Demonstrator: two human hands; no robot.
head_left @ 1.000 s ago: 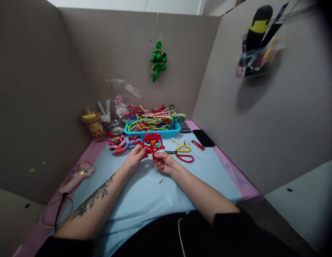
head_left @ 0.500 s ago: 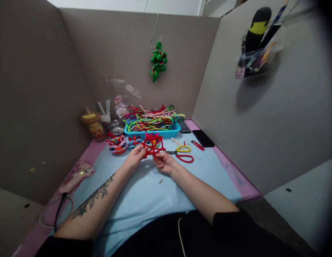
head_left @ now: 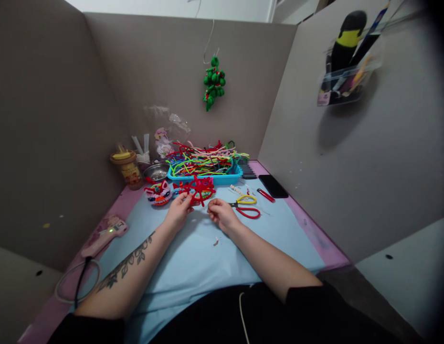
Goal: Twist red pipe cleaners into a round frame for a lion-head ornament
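Note:
A red fuzzy star-like shape [head_left: 200, 190] is pinched at its lower left by my left hand [head_left: 179, 210]. My right hand [head_left: 222, 214] is a little to the right, apart from the shape, its fingers curled together; whether anything small is between them I cannot make out. Scissors [head_left: 248, 211] with one yellow and one red handle lie just right of my right hand. Behind the red shape are small colourful animal-face figures, partly hidden, and another figure [head_left: 158, 193] in pink, red and blue sits to the left.
A blue tray [head_left: 207, 180] heaped with coloured fuzzy stems stands at the back. A metal bowl [head_left: 156, 172] and a cup [head_left: 128, 169] are left of it. A pink glue gun [head_left: 103, 239] lies far left, a phone [head_left: 273, 186] and red cutter [head_left: 266, 195] right.
My right hand has come away from the red shape. The shape has turned and tilted in my left hand and shifted slightly left.

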